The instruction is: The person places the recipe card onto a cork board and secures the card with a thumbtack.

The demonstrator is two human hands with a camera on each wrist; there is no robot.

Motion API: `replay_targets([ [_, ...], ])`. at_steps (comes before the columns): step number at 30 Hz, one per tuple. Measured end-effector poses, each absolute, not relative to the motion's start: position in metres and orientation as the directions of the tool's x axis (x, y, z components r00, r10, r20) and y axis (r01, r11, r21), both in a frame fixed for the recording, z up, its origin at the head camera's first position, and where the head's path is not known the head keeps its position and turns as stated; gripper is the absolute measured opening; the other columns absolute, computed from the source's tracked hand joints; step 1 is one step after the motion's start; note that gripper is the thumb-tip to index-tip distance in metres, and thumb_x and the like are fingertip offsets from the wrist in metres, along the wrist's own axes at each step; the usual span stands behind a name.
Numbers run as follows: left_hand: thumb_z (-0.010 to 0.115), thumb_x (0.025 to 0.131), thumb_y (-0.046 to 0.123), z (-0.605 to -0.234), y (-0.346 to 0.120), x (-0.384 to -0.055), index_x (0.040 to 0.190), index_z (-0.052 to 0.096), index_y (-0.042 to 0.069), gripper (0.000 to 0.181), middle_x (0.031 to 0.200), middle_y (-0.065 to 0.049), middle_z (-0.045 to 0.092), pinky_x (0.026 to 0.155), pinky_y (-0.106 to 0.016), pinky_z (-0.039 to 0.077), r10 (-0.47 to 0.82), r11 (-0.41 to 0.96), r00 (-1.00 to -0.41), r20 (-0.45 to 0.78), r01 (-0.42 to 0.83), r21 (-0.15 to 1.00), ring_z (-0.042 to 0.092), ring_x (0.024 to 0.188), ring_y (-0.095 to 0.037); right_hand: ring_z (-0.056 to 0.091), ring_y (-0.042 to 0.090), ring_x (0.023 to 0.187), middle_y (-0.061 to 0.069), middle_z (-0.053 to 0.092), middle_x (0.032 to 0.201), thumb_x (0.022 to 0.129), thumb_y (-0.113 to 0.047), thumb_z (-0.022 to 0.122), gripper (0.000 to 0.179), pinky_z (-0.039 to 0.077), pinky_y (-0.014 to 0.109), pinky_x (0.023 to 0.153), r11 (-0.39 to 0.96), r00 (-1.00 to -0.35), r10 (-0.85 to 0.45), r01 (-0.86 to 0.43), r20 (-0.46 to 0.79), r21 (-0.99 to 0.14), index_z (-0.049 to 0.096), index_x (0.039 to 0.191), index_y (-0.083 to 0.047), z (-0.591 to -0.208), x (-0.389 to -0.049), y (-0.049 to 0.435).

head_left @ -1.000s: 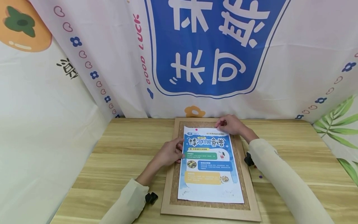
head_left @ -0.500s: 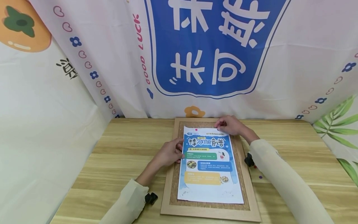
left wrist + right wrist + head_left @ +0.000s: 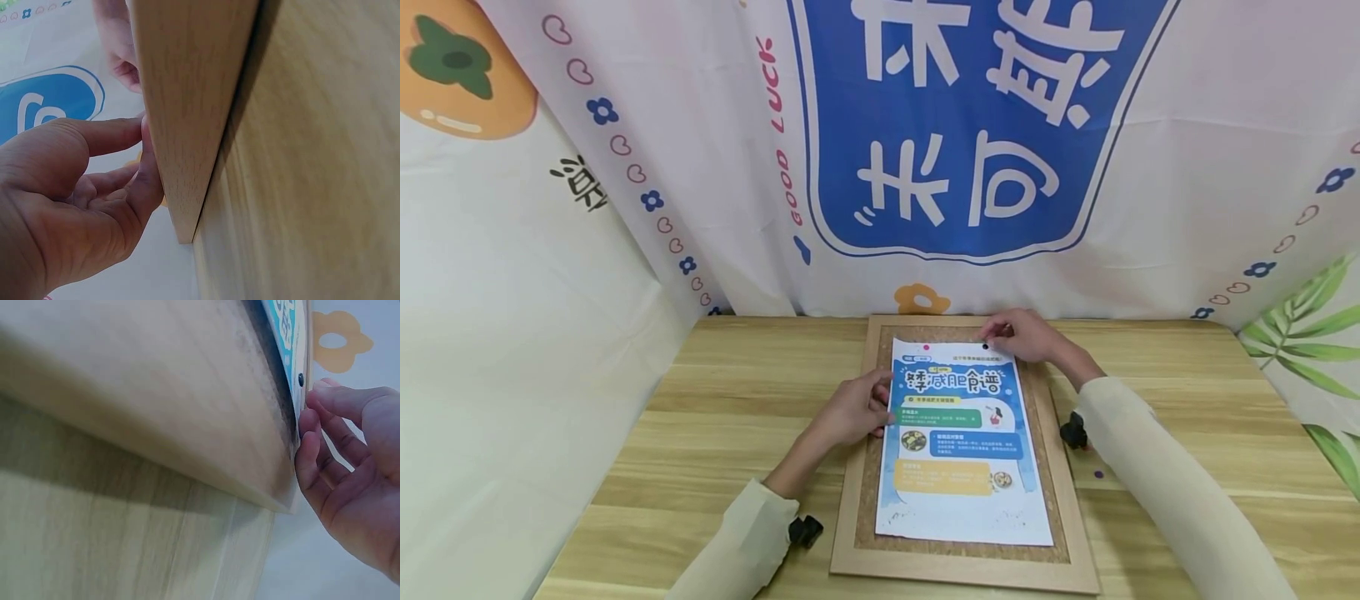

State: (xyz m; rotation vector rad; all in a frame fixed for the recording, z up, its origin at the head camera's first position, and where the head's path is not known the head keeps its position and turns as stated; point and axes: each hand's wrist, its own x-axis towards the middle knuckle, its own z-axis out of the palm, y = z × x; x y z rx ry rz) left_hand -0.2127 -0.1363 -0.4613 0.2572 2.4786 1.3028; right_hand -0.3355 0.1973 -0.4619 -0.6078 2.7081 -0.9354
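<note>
A printed blue-and-white poster [image 3: 962, 512] lies on a wood-framed cork board [image 3: 853, 521]. At its top left sits a pink push pin [image 3: 927, 347]; near the top right corner is a black push pin [image 3: 986, 347]. My left hand [image 3: 852, 408] rests at the poster's left edge, thumb and fingers bent loosely against it. In the left wrist view, those fingertips are partly hidden behind the board's frame [image 3: 194, 112]. My right hand [image 3: 1021, 335] lies at the top right corner, fingertips beside the black pin, which shows uncovered in the right wrist view too.
The board lies on a wood-grain table [image 3: 752, 375] close to a printed cloth backdrop [image 3: 737, 208]. A small purple piece [image 3: 1099, 474] lies to the right of the board, near my right forearm. Black wrist cameras sit on both sleeves.
My right fingers have come off the black push pin, which now shows. The right forearm has shifted slightly right. My left hand and the poster have stayed in place.
</note>
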Motion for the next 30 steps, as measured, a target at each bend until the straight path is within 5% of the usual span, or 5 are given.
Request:
replay_targets([
  [30,0.075,0.093,-0.010,-0.460,-0.137,-0.214,0.158,0.049,0.003,0.071,0.110,-0.013,0.062,0.065,-0.029,0.065,0.303,0.568,-0.933,-0.194,0.014,0.823,0.069,0.084,-0.016,0.068,0.029,0.108,0.013,0.076,0.118,0.102,-0.013,0.072,0.029,0.061,0.039,0.091,0.706,-0.909,-0.415,-0.293,-0.041,-0.645,0.074,0.129,-0.003,-0.451,-0.268,0.252],
])
